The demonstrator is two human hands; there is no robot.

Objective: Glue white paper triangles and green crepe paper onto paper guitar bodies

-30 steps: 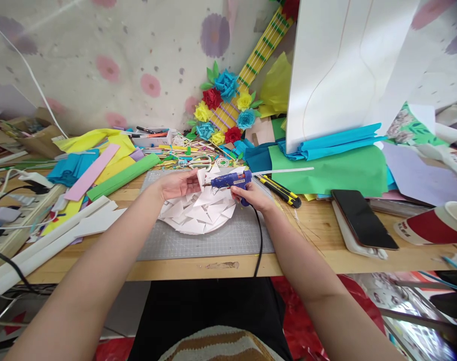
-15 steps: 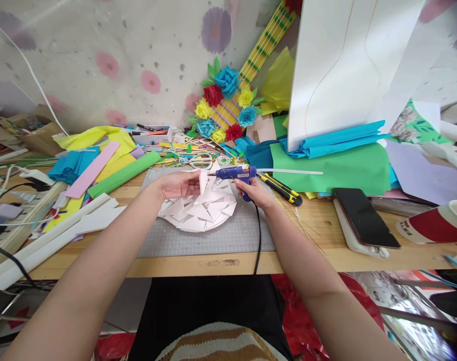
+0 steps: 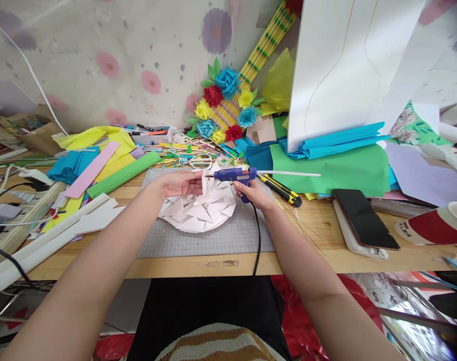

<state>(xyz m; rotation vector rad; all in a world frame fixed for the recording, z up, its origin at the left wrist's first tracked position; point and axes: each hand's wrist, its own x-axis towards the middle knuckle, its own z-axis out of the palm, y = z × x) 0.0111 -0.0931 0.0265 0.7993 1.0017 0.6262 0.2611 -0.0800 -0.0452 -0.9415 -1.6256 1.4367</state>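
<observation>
My left hand [image 3: 178, 183] pinches a small folded white paper piece [image 3: 203, 183] and holds it upright above a round white disc covered with several white paper triangles [image 3: 198, 212]. My right hand [image 3: 253, 193] grips a blue hot glue gun [image 3: 235, 175] by its handle. The gun's nozzle points left and almost touches the held paper piece. A clear glue stick [image 3: 292, 174] sticks out of the gun's back to the right. The gun's black cord [image 3: 257, 235] runs down over the table edge. All this sits over a grey cutting mat [image 3: 228, 235].
A yellow-black utility knife [image 3: 281, 189] lies right of the gun. A black phone [image 3: 365, 219] and a red-white paper cup [image 3: 435, 223] are at the right. Coloured paper sheets [image 3: 326, 165], a paper-flower guitar [image 3: 232, 100], white foam strips [image 3: 55, 235] and scissors [image 3: 198, 161] crowd the table.
The glue gun's nozzle has stayed close to the paper piece in my left hand, and both hands have shifted slightly away from me and to the right above the disc.
</observation>
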